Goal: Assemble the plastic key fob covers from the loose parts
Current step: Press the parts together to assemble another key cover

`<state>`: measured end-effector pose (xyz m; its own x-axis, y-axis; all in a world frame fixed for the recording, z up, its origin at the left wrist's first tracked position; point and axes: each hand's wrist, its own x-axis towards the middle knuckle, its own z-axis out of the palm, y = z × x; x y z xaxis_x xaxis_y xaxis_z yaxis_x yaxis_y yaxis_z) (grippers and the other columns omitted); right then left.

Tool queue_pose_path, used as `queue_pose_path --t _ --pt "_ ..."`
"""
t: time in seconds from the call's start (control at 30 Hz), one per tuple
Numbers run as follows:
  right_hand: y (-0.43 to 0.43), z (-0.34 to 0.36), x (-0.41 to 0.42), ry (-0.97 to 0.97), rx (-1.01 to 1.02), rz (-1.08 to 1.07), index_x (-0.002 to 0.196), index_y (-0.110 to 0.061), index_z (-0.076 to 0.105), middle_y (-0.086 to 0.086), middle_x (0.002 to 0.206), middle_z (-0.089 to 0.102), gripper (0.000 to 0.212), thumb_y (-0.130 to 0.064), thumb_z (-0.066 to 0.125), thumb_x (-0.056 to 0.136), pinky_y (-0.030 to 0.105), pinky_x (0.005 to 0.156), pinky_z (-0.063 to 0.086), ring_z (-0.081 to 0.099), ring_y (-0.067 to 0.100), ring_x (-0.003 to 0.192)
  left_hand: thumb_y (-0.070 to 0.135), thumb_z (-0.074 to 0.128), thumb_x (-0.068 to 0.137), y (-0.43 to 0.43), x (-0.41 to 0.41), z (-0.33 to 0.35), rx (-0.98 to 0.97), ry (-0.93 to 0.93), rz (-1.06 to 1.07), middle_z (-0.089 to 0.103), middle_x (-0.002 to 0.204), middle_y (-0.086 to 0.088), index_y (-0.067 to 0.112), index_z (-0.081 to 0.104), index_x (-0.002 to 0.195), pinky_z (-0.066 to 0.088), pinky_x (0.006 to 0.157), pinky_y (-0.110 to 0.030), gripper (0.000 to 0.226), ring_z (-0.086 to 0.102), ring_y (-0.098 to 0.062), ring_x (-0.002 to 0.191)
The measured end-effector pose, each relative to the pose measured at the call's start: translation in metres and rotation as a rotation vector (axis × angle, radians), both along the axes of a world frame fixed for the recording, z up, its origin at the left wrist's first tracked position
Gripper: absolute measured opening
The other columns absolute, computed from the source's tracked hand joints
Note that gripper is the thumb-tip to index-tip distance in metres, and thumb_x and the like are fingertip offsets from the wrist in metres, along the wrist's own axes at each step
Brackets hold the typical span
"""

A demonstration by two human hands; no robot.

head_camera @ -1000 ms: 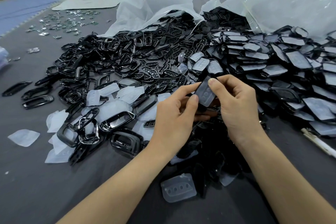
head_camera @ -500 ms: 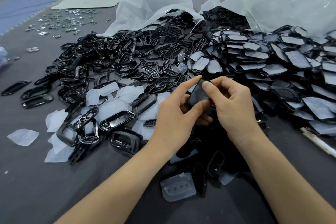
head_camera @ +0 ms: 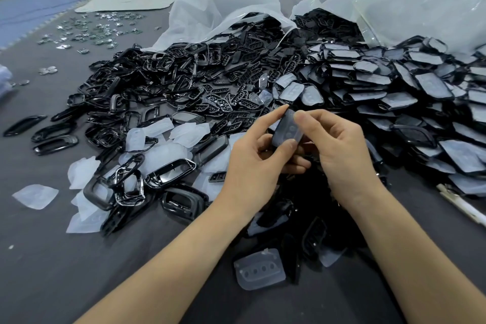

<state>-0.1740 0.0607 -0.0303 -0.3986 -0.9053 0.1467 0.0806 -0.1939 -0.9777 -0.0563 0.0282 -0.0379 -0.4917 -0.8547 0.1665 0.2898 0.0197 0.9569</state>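
Both hands hold one black key fob cover [head_camera: 288, 127] with a translucent button pad on its face, above the middle of the table. My left hand [head_camera: 255, 160] pinches it from the left, thumb on its lower edge and forefinger along its top. My right hand [head_camera: 339, 144] grips it from the right, thumb pressing on the pad near the top. A heap of loose black frames [head_camera: 168, 79] lies to the left. Loose translucent pads [head_camera: 155, 134] lie in front of that heap. Stacked covers with pads fitted [head_camera: 410, 92] fill the right side.
Two open white plastic bags [head_camera: 226, 10] spill parts at the back. Small shiny metal pieces [head_camera: 89, 31] are scattered far left. One translucent pad [head_camera: 259, 268] lies near my forearms beside a dark pile [head_camera: 310, 221]. A white tool [head_camera: 460, 204] lies at the right edge.
The cover has turned in my fingers, its padded face now toward me. My right thumb has shifted onto the pad's top; my left forefinger stretches along the upper edge.
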Motion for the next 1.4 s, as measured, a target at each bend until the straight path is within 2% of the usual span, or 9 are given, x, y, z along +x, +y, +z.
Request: queue_pose_path --t 0.13,0.23,0.4,0.63,0.77,0.97,1.13,1.27,1.4 --pt "-0.001 -0.003 -0.001 -0.028 0.004 0.123 0.097 -0.009 0.07 0.015 0.085 0.067 0.012 -0.007 0.062 0.089 0.022 0.054 0.046 0.052 0.023 0.064 -0.008 0.055 0.091 -0.003 0.0 0.0 0.02 0.041 0.057 0.071 0.076 0.001 0.032 0.057 0.113 0.055 0.059 -0.021 0.046 0.067 -0.015 0.058" --pt "0.0 -0.003 -0.001 0.019 0.002 0.079 0.09 -0.014 0.073 0.011 0.084 0.072 0.017 -0.003 0.06 0.09 0.024 0.058 0.047 0.06 0.021 0.068 -0.009 0.054 0.091 -0.003 0.0 0.0 0.01 0.023 0.057 0.071 0.08 -0.001 0.032 0.057 0.114 0.056 0.06 -0.021 0.048 0.069 -0.016 0.06" --pt "-0.001 -0.002 -0.002 0.085 0.028 -0.026 0.072 -0.016 0.072 0.002 0.068 0.071 0.025 -0.003 0.06 0.09 0.024 0.053 0.052 0.063 0.015 0.06 -0.008 0.053 0.092 -0.003 0.002 -0.001 -0.067 -0.078 0.049 0.069 0.083 -0.006 0.035 0.056 0.116 0.058 0.066 -0.026 0.049 0.069 -0.016 0.061" --pt "-0.002 -0.003 -0.005 0.205 0.019 -0.097 0.069 -0.017 0.07 -0.004 0.059 0.068 0.027 -0.006 0.059 0.091 0.02 0.053 0.049 0.062 0.008 0.054 -0.008 0.051 0.093 -0.001 0.003 -0.001 -0.083 -0.12 0.031 0.067 0.089 -0.014 0.031 0.053 0.123 0.059 0.068 -0.027 0.049 0.069 -0.017 0.062" --pt "-0.003 -0.002 -0.005 0.154 0.013 -0.087 0.063 -0.017 0.071 -0.004 0.056 0.067 0.034 -0.007 0.057 0.092 0.017 0.049 0.046 0.061 0.006 0.05 -0.008 0.051 0.093 -0.002 0.002 0.0 -0.049 -0.097 -0.001 0.065 0.088 -0.011 0.025 0.053 0.125 0.057 0.063 -0.023 0.046 0.068 -0.015 0.059" --pt "-0.002 0.0 -0.011 0.074 0.043 -0.065 0.063 -0.011 0.072 0.002 0.057 0.065 0.034 -0.015 0.055 0.092 0.026 0.055 0.05 0.06 0.014 0.054 -0.008 0.052 0.093 -0.001 0.002 -0.001 -0.022 -0.079 -0.031 0.064 0.091 -0.01 0.023 0.052 0.126 0.056 0.059 -0.021 0.044 0.069 -0.017 0.057" --pt "0.0 0.003 -0.011 -0.019 0.056 -0.029 0.059 -0.012 0.072 0.007 0.056 0.065 0.043 -0.011 0.048 0.094 0.024 0.049 0.048 0.06 0.018 0.049 -0.008 0.052 0.093 -0.001 0.003 -0.001 -0.02 -0.063 -0.039 0.065 0.09 -0.009 0.022 0.053 0.125 0.056 0.059 -0.022 0.044 0.069 -0.018 0.058" --pt "0.0 0.003 -0.01 0.076 0.052 -0.026 0.072 -0.004 0.07 0.009 0.063 0.066 0.024 -0.016 0.061 0.091 0.023 0.051 0.049 0.059 0.017 0.052 -0.009 0.052 0.092 -0.002 0.003 -0.001 -0.002 -0.056 -0.038 0.065 0.082 -0.006 0.024 0.054 0.123 0.056 0.058 -0.022 0.045 0.069 -0.018 0.057" --pt "-0.001 0.001 -0.009 0.11 0.045 -0.052 0.08 -0.01 0.07 0.006 0.069 0.068 0.008 -0.016 0.069 0.085 0.023 0.054 0.051 0.061 0.015 0.058 -0.011 0.051 0.092 0.0 0.002 -0.001 -0.023 -0.093 -0.07 0.064 0.082 -0.007 0.03 0.054 0.119 0.056 0.058 -0.022 0.049 0.069 -0.018 0.057"
